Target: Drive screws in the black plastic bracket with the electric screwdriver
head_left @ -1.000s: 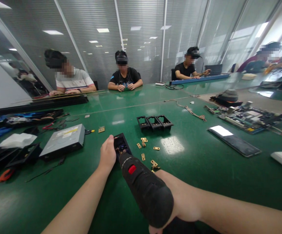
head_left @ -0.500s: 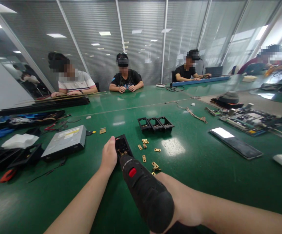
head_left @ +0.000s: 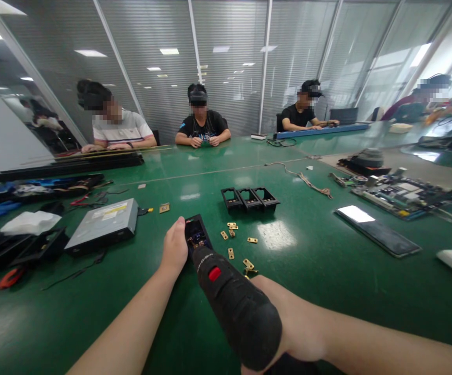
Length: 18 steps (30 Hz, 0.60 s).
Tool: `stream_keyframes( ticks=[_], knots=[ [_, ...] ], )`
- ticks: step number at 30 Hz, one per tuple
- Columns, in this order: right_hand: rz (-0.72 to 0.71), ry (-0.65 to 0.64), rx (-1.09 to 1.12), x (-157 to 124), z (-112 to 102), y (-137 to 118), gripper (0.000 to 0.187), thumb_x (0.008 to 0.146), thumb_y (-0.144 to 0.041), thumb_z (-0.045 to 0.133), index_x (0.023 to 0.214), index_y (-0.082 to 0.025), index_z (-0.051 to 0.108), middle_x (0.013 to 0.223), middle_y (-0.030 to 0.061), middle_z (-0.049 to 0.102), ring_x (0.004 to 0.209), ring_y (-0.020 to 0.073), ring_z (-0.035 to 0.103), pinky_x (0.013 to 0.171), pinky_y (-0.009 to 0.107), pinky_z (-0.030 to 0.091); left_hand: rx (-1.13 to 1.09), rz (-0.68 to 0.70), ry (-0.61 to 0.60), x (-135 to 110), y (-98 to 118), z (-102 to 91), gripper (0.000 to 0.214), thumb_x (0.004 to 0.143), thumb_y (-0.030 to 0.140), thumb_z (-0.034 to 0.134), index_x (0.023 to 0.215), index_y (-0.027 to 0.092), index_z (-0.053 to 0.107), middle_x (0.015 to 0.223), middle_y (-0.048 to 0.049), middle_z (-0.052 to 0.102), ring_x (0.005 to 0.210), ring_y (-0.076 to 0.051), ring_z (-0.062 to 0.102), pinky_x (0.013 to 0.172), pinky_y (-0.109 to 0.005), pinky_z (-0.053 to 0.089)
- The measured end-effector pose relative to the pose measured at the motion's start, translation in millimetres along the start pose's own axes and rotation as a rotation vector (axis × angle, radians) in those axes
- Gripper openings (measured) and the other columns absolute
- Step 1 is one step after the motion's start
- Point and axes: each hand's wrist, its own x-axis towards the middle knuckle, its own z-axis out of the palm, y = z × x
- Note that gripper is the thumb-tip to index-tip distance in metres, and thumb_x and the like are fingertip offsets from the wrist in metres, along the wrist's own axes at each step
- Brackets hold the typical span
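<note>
Green and glossy, the table [head_left: 327, 291] lay under a black power screwdriver [head_left: 233, 307] fisted tight in the right hand [head_left: 296, 323], tip in a small black housing [head_left: 197, 233], likely light, stiff and slippery, which the left hand [head_left: 174, 247] clasped by its side edge, near brass clips [head_left: 230, 253]

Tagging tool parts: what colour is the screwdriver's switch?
Red switch on the black electric screwdriver; shows best in the head view.

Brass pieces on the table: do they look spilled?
Yes, somewhat: the small brass plates lie scattered at odd angles beside the black plastic housing held by the left hand, under the black electric screwdriver in the right hand.
</note>
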Motion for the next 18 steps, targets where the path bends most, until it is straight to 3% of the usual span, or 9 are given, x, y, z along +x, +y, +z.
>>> stream_keyframes(
  ticks=[6,13,18],
  knots=[
    [0.035,0.015,-0.004,-3,-1,-2,0.055,0.036,-0.026,0.112,0.067,-0.014,0.069,0.066,-0.0007,0.073,0.054,0.0122,0.067,0.048,0.019,0.054,-0.003,-0.03,-0.011,1,-2,-0.1,0.078,0.091,0.094,0.046,0.088,0.022,0.076,0.088,-0.0111,0.079,0.096,-0.035,0.075,0.089,-0.045,0.059],
    [0.083,0.056,-0.01,-2,2,-5,0.061,0.025,-0.029,0.114,0.063,-0.013,0.069,0.062,0.0011,0.072,0.056,0.0136,0.069,0.047,0.018,0.057,-0.016,-0.026,-0.009,3,-6,1.3,0.08,0.09,0.096,0.047,0.087,0.022,0.076,0.088,-0.0122,0.08,0.095,-0.036,0.076,0.087,-0.045,0.06],
    [0.043,0.037,-0.022,-4,5,-11,0.057,0.031,-0.031,0.114,0.061,-0.014,0.069,0.06,-0.0016,0.07,0.053,0.0112,0.066,0.045,0.016,0.053,-0.043,-0.046,-0.016,4,-8,1.7,0.08,0.09,0.096,0.048,0.092,0.021,0.077,0.089,-0.0119,0.08,0.092,-0.035,0.075,0.086,-0.044,0.06]
  ],
)
